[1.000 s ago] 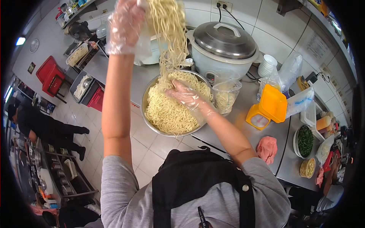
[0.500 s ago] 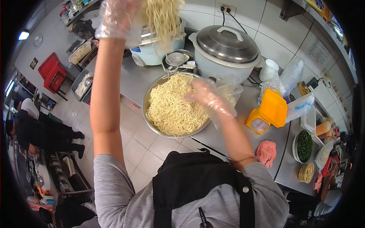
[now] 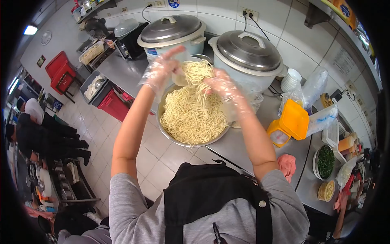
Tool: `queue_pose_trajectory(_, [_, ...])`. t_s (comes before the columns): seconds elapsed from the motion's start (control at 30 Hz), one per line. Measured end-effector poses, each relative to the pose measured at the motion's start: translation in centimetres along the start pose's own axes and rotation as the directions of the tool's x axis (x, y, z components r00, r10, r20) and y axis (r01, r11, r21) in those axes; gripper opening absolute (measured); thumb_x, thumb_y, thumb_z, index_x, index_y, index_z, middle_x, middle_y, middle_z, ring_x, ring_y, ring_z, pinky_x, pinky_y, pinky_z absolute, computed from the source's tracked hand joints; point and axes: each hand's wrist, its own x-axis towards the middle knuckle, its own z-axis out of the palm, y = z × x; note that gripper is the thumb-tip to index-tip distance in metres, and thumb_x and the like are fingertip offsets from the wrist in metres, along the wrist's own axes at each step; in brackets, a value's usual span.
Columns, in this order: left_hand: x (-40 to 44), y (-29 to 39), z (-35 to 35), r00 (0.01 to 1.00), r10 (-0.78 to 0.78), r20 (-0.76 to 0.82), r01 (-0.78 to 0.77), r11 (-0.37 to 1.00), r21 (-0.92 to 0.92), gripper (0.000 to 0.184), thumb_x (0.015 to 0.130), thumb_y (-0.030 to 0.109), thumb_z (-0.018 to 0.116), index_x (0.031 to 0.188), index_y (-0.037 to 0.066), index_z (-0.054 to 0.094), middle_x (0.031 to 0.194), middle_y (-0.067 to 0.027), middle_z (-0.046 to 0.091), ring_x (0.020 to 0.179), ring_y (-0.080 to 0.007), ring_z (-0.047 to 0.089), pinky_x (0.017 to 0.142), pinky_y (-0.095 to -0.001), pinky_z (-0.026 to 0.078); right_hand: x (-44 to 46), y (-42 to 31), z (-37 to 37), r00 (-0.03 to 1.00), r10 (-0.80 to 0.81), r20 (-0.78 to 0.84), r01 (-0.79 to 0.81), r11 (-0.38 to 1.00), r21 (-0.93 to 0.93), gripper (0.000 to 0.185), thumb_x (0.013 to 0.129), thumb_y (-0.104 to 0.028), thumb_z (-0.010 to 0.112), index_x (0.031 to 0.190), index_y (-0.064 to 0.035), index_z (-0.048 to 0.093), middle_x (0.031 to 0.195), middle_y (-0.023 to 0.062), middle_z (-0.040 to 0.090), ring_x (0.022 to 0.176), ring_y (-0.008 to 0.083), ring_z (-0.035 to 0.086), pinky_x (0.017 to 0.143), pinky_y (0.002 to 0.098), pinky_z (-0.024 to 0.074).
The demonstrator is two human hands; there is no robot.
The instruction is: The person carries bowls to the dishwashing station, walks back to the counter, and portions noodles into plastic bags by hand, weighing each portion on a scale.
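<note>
Both my hands wear clear, loose plastic gloves above a big metal bowl [image 3: 161, 122] heaped with pale yellow noodles [image 3: 193, 118]. My right hand [image 3: 223, 85] has its fingers closed on a raised clump of noodles [image 3: 198, 72], with strands hanging down to the heap. At the clump's left side is my left hand [image 3: 161, 69], its index finger stretched out and fingers apart. The loose glove film partly hides whether its fingertips touch the strands.
Two lidded rice cookers, a left one [image 3: 174, 30] and a right one [image 3: 248, 53], stand behind the bowl. To the right are a yellow kitchen scale [image 3: 288, 124], a pink cloth [image 3: 287, 166], stacked white cups [image 3: 291, 80] and a bowl of chopped greens [image 3: 326, 162]. People [image 3: 44, 138] stand at the far left.
My left hand has come down from high above the bowl, lowering its long bundle of noodles. My right hand has risen from the heap and now grips the clump.
</note>
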Motion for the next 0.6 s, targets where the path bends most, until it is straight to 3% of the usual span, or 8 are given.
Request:
queue_pose_trajectory(0.2, [-1.5,0.5,1.8,0.959,0.017,0.282,-0.045,0.995,0.093,0.063,0.081,0.002,0.056,0.144,0.005,0.051,0.124,-0.0101,0.066,0.095,-0.0128,0.063,0.084,-0.0273,0.05,0.2,-4.3,1.7,0.984,-0.16,0.075,0.143,0.971,0.194,0.023,0.092,-0.011,0.057,0.11,0.0013,0.063,0.1,0.0084,0.065,0.095,0.0138,0.063,0.087,0.0291,0.051])
queue_pose_trajectory(0.27, [-1.1,1.2,2.2,0.942,0.036,0.333,-0.07,0.993,0.094,0.062,0.082,0.0,0.056,0.144,0.001,0.049,0.122,-0.01,0.066,0.096,-0.014,0.064,0.085,-0.0279,0.052,-2.8,-8.2,4.2,0.99,0.11,-0.092,-0.077,0.949,0.305,0.022,0.092,-0.008,0.051,0.107,0.0013,0.065,0.101,0.0082,0.065,0.096,0.0148,0.063,0.087,0.0319,0.0509])
queue_pose_trajectory(0.3, [-0.6,1.2,1.8,0.924,0.025,0.381,-0.064,0.994,0.091,0.06,0.083,0.0,0.057,0.142,0.0,0.049,0.124,-0.0117,0.064,0.096,-0.0145,0.065,0.084,-0.0282,0.053,3.7,-1.8,3.3,0.961,-0.256,0.11,0.267,0.957,-0.111,0.022,0.091,-0.008,0.052,0.104,-0.0019,0.069,0.101,0.0114,0.07,0.096,0.0225,0.067,0.087,0.0365,0.0523])
queue_pose_trajectory(0.33, [-0.5,1.7,1.9,0.923,0.022,0.384,-0.061,0.994,0.089,0.06,0.083,0.0,0.057,0.142,0.0,0.049,0.124,-0.0117,0.064,0.096,-0.0145,0.065,0.084,-0.0282,0.053,4.1,-2.2,3.1,0.962,-0.252,0.107,0.263,0.958,-0.112,0.022,0.091,-0.008,0.052,0.104,-0.0019,0.069,0.101,0.0114,0.07,0.096,0.0225,0.067,0.087,0.0365,0.0523])
queue_pose_trajectory(0.4, [-0.5,2.4,2.3,0.923,0.022,0.383,-0.076,0.989,0.127,0.057,0.084,0.001,0.058,0.14,0.0,0.05,0.121,-0.0126,0.065,0.094,-0.0144,0.066,0.08,-0.0275,0.054,4.5,-2.5,2.8,0.924,-0.301,0.238,0.357,0.452,-0.817,0.021,0.089,-0.013,0.057,0.102,-0.007,0.073,0.099,0.0152,0.072,0.096,0.0308,0.069,0.086,0.0418,0.0532])
queue_pose_trajectory(0.47, [-0.3,1.9,2.4,0.929,-0.052,0.367,-0.002,0.989,0.146,0.058,0.078,0.0,0.056,0.136,0.003,0.056,0.116,-0.0114,0.068,0.099,-0.0134,0.065,0.09,-0.0292,0.052,5.4,-3.3,2.3,0.929,-0.235,0.285,0.358,0.384,-0.851,0.02,0.087,-0.022,0.062,0.097,-0.0103,0.075,0.096,0.0171,0.071,0.096,0.0333,0.069,0.085,0.0443,0.0533])
queue_pose_trajectory(0.53, [0.0,1.5,1.9,0.972,-0.015,0.234,-0.038,0.974,0.223,0.056,0.078,0.002,0.057,0.134,0.004,0.059,0.113,-0.0112,0.069,0.091,-0.0101,0.064,0.082,-0.0245,0.051,5.7,-4.8,1.7,0.912,-0.217,0.348,0.38,0.126,-0.916,0.023,0.084,-0.03,0.066,0.092,-0.01,0.076,0.093,0.0153,0.072,0.095,0.0304,0.069,0.085,0.0436,0.0534])
queue_pose_trajectory(0.6, [0.3,1.8,1.3,0.986,-0.005,0.167,-0.05,0.946,0.321,0.054,0.078,0.003,0.057,0.132,0.003,0.06,0.113,-0.0089,0.069,0.078,-0.0066,0.058,0.07,-0.0214,0.046,4.8,-7.6,0.3,0.875,-0.248,0.417,0.45,0.094,-0.888,0.027,0.079,-0.035,0.071,0.087,-0.0089,0.075,0.088,0.0138,0.071,0.096,0.0296,0.069,0.086,0.0438,0.0529])
